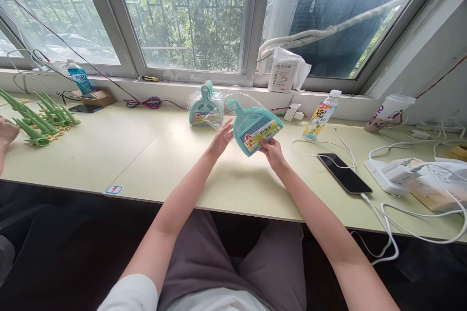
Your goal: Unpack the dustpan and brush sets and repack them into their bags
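My right hand (273, 154) pinches the lower right edge of a teal dustpan (240, 129) and holds it tilted above the table. A blue-bristled brush sits inside the pan, behind a yellow printed label (262, 135). Close to the pan's left edge is my left hand (221, 139), fingers stretched and apart; whether they touch it I cannot tell. Behind, a second teal dustpan set (205, 106) in clear plastic wrap stands upright near the wall. Clear film shows around the held set too.
At right lie a phone (345, 174), a drink bottle (321, 115), a cup (388, 114), a power strip (394, 177) and white cables. Green spiky plastic pieces (44, 119) and another person's hand (8, 131) are at far left. A tissue pack (282, 75) stands on the sill.
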A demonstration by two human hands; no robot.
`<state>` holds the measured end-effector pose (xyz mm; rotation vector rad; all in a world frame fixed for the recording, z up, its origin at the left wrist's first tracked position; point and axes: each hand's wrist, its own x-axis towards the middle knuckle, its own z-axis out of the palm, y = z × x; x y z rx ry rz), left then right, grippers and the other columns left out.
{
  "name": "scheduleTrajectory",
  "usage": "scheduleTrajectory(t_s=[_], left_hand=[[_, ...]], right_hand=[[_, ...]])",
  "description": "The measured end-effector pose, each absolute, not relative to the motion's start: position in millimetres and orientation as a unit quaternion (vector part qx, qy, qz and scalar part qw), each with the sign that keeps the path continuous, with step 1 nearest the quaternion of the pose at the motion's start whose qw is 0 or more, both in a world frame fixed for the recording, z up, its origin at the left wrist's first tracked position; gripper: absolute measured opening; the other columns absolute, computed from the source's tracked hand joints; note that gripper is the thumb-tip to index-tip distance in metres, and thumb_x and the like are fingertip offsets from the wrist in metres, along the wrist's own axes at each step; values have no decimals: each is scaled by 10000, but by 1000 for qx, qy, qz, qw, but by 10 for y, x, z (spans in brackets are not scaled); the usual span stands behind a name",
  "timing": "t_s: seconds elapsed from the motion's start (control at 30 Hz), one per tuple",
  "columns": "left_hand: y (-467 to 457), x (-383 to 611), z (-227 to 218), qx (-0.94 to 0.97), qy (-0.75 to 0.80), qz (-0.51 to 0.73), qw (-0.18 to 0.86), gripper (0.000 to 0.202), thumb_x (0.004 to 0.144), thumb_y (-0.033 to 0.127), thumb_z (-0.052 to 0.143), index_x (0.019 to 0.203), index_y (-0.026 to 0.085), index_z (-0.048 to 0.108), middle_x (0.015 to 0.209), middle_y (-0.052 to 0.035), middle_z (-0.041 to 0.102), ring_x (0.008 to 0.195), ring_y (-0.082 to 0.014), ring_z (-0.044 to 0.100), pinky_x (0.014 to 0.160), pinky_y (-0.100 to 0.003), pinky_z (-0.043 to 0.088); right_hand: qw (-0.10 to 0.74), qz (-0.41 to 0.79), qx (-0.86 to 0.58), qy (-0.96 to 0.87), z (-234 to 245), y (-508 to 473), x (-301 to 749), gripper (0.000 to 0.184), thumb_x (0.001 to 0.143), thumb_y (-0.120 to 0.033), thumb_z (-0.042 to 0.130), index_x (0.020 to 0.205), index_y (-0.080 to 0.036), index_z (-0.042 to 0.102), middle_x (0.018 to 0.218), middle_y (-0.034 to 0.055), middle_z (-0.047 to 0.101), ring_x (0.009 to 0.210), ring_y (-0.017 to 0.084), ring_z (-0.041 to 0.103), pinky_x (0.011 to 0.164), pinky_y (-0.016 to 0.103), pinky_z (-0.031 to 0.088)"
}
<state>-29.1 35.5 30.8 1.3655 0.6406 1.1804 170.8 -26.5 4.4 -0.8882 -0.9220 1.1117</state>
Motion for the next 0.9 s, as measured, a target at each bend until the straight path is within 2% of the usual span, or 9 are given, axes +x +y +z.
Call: scheduleTrajectory(t_s=[0.1,0.23,0.4,0.57,0.77,0.9], left_hand=[[305,-276,291,574,225,485,620,514,867,470,530,1331,251,503,1294,-55,598,1100,-216,607,911,-330,487],[259,-224,214,558,228,432,671,546,785,486,649,1250,215,559,1143,-71,674,1004,-220,647,840,-324,510],[226,-153,151,558,208,415,688,587,781,490,669,1268,197,522,1165,-102,657,1105,-266,607,928,-407,481],[121,-1,131,543,158,486,667,659,759,471,703,1314,202,470,1207,-107,629,1187,-283,551,1020,-452,419],[49,155,5,531,204,560,603,872,636,353,822,1373,235,372,1244,-102,593,1187,-296,530,1020,-462,406],[45,185,-35,536,233,576,572,848,647,363,801,1364,229,367,1264,-107,570,1174,-298,526,1006,-452,410]], right_hand=[[656,493,-392,-416,37,-267,1692,315,647,-301,796,901,-188,647,994,60,722,971,251,680,844,423,597],[648,495,-397,-421,30,-275,1661,316,657,-297,792,915,-194,640,986,55,723,971,246,681,849,425,595],[655,498,-398,-406,10,-279,1622,290,680,-277,782,915,-198,631,983,51,723,956,243,687,854,425,597],[670,498,-391,-387,-7,-280,1590,288,684,-268,780,917,-188,632,989,53,723,968,237,685,878,412,589],[698,496,-380,-349,-23,-292,1547,307,645,-268,809,881,-192,628,954,38,730,973,237,684,887,408,587],[692,508,-376,-348,-29,-272,1570,290,645,-260,806,869,-199,632,934,28,732,937,225,694,860,391,598]])
